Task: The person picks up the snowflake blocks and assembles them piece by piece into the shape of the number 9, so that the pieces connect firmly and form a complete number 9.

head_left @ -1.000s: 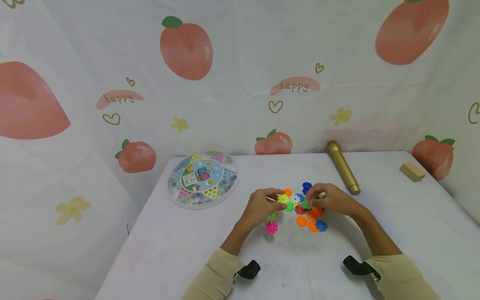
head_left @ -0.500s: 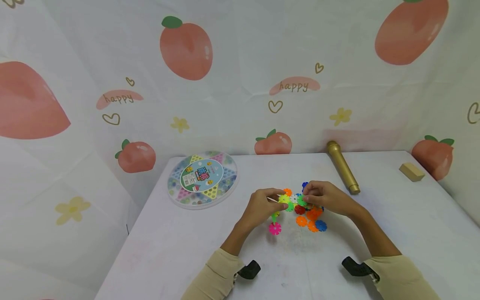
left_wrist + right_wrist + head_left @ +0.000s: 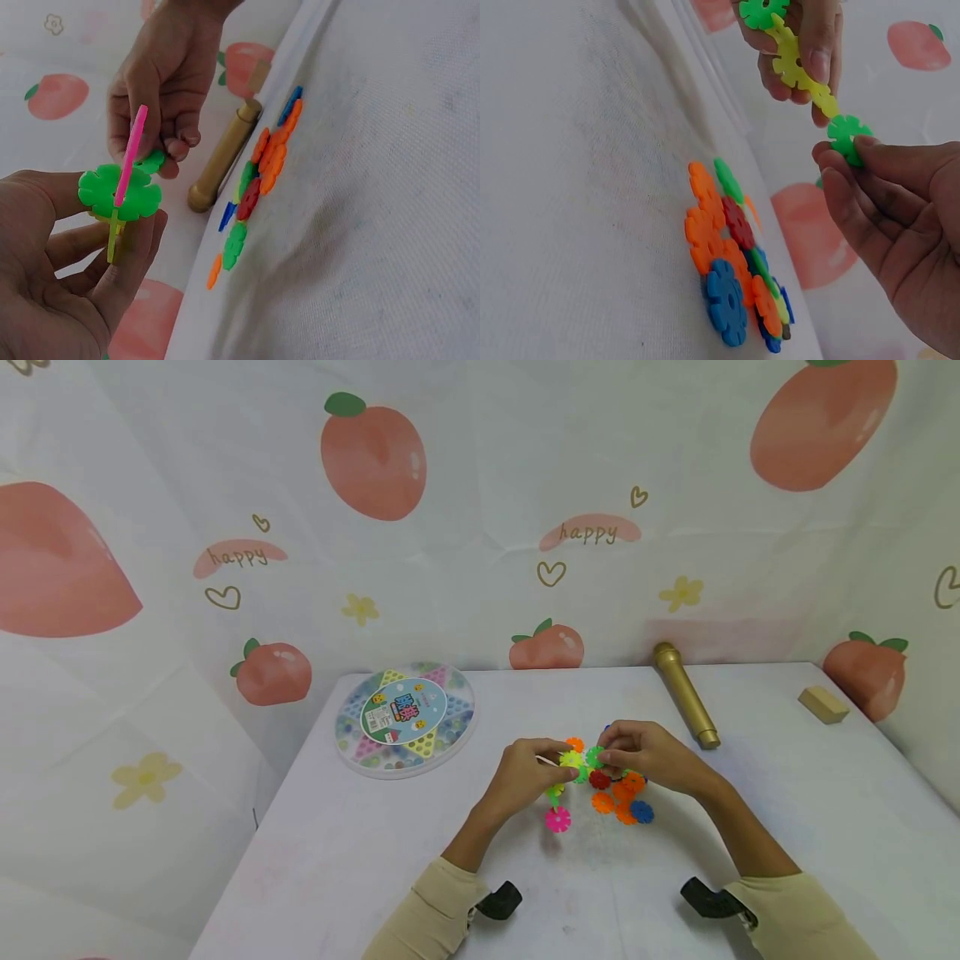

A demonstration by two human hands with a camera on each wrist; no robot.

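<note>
Between thumb and fingers, my left hand (image 3: 525,774) holds a small chain of notched plastic snowflake discs above the table. A pink disc (image 3: 132,154), a green disc (image 3: 101,191) and yellow discs (image 3: 789,64) are joined in it. My right hand (image 3: 660,756) pinches a single green disc (image 3: 847,136) at the end of the chain. Its edge meets the last yellow disc in the right wrist view; whether the slots are interlocked, I cannot tell. Under the hands lies a loose pile of discs, with an orange disc (image 3: 703,238), a red disc (image 3: 738,223) and a blue disc (image 3: 726,302) among them.
A round Chinese checkers set (image 3: 405,714) lies at the table's back left. Behind the right hand is a gold microphone-shaped tube (image 3: 686,693). A tan block (image 3: 823,703) sits near the right edge. A fruit-print cloth (image 3: 465,585) hangs behind the table (image 3: 390,860).
My right hand has moved left with the green disc, up to the chain. The chain's pink disc has shifted right and slightly down, while my left hand has barely moved.
</note>
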